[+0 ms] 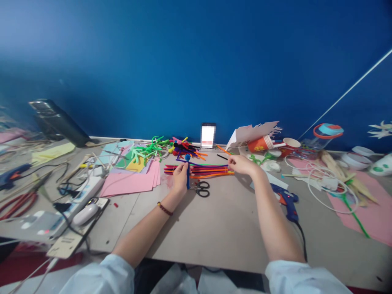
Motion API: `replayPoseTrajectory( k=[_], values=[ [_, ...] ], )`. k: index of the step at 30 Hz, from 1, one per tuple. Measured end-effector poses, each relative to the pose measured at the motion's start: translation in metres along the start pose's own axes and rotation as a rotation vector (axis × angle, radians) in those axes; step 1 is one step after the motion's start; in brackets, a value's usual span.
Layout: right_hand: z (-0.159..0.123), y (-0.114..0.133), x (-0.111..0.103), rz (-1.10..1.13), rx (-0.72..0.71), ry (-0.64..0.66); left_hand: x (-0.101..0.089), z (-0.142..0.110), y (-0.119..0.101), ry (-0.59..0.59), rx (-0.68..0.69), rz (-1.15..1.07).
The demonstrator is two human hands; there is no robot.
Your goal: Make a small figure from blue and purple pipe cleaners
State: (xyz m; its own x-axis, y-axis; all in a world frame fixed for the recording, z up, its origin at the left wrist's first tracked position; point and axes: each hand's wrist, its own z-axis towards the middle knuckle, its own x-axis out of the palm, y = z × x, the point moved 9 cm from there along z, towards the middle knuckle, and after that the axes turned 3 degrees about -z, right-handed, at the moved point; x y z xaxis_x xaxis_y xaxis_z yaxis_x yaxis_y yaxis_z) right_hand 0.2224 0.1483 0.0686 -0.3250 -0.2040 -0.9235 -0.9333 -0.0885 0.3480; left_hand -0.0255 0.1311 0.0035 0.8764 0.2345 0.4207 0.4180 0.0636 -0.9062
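Upright in my left hand is a blue pipe cleaner topped by a round blue ball or coil. The fingers are closed around its upper part. My right hand is closed in a pinch near the right end of a bundle of pipe cleaners in purple, red and orange. A short black piece reaches toward those fingertips; whether they hold it cannot be made out. Behind the right hand lies an orange pipe cleaner. Black-handled scissors rest just right of my left hand.
A phone leans on the blue wall behind mixed pipe cleaners. Pink paper, a power strip and red-handled pliers are at left. A blue glue gun, paper cups and a coiled white cable are at right.
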Motion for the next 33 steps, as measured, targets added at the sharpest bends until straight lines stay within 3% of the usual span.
replayPoseTrajectory(
  k=[4, 9, 11, 15, 20, 33],
  values=[
    [0.002, 0.02, 0.006, 0.055, -0.122, -0.011, -0.001, -0.002, 0.001, -0.012, 0.017, 0.055],
    [0.003, 0.072, 0.026, 0.329, -0.349, -0.036, 0.004, -0.009, 0.011, 0.019, -0.074, 0.044],
    [0.003, 0.087, 0.035, 0.424, -0.374, -0.053, 0.007, -0.012, 0.011, 0.034, -0.088, 0.008],
    [0.001, 0.105, 0.039, 0.383, -0.39, -0.164, 0.009, -0.015, 0.011, 0.054, -0.121, 0.023],
    [-0.005, 0.113, 0.028, 0.346, -0.42, -0.318, 0.008, -0.013, 0.011, 0.058, -0.107, 0.025],
    [-0.003, 0.11, 0.033, 0.22, -0.369, -0.351, 0.012, -0.016, 0.014, 0.063, -0.116, 0.014]
  ],
)
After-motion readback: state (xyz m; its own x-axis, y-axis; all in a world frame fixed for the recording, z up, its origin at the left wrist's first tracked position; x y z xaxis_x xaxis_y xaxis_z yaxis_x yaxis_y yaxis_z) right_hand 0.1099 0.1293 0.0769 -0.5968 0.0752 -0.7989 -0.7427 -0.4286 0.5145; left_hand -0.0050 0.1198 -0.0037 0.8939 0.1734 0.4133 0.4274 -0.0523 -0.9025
